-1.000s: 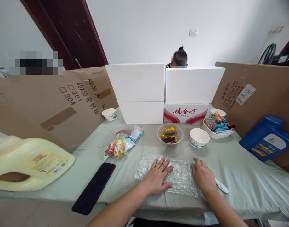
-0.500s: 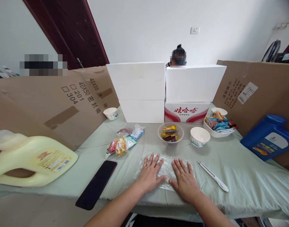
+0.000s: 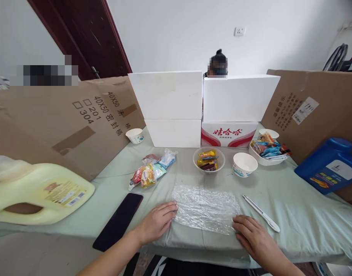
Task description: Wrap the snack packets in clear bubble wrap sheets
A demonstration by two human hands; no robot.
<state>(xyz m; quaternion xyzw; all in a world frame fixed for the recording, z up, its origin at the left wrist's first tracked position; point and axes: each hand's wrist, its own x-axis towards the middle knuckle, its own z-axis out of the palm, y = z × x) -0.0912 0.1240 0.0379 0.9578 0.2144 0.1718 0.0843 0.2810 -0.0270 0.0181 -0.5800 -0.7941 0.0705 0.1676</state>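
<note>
A crinkled clear plastic sheet or bag (image 3: 206, 209) lies spread flat on the cloth in front of me; which of the two I cannot tell. My left hand (image 3: 157, 222) rests at its left edge, fingers stretched out and fingertips touching the plastic. At the lower right corner is my right hand (image 3: 255, 237), its fingers loosely extended and lying on the edge. Neither hand visibly grips anything. To the right of the sheet lies a white pen-like utility knife (image 3: 260, 212). A dark phone (image 3: 118, 222) lies left of my left hand.
Behind the sheet stand a clear bowl (image 3: 209, 170) of wrapped snacks and a white paper bowl (image 3: 245, 168). Snack packets (image 3: 148, 174) lie left. A pale yellow jug (image 3: 43, 191) and blue bottle (image 3: 327, 165) flank the table. White boxes (image 3: 173, 132) and cardboard (image 3: 101, 126) form walls.
My hands have slid apart from the middle of the plastic to its left and right edges, uncovering it. The plastic looks flatter. The camera view has shifted slightly.
</note>
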